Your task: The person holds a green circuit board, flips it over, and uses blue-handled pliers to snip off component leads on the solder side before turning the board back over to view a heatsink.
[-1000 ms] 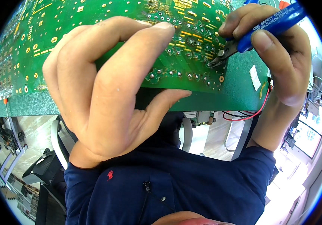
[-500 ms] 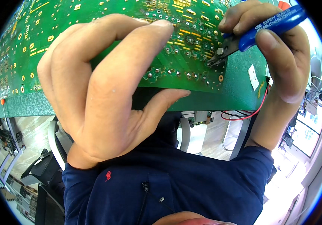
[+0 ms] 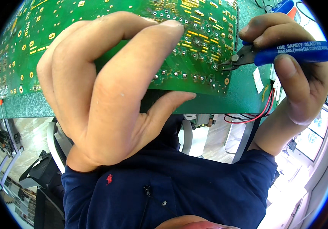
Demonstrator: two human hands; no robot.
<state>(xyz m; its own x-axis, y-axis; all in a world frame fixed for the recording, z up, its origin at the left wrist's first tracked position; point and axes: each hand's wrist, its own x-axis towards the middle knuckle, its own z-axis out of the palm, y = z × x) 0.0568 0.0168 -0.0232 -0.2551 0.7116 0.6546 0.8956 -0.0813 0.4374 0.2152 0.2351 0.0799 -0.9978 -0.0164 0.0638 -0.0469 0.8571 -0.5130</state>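
Note:
My left hand (image 3: 106, 95) rests curled on the green circuit board (image 3: 70, 21), fingertips on its upper face and thumb along the near edge, gripping it. My right hand (image 3: 299, 74) holds blue-handled flush cutters (image 3: 270, 57) almost horizontally. Their dark jaws reach down to solder joints at the board's right end, near a ringed corner hole. The board has rows of gold pads and soldered pins; part of it is hidden under my left fingers.
The board lies on a green-topped bench (image 3: 26, 107). A white paper strip (image 3: 258, 79), red and black wires (image 3: 248, 121) and an orange-tipped tool (image 3: 1, 102) are around it. A chair (image 3: 38, 175) stands below at left.
My right hand and the cutters have swung rightward and flattened, with the jaws staying near the same board corner. My left hand keeps its curled pose, shifted slightly left.

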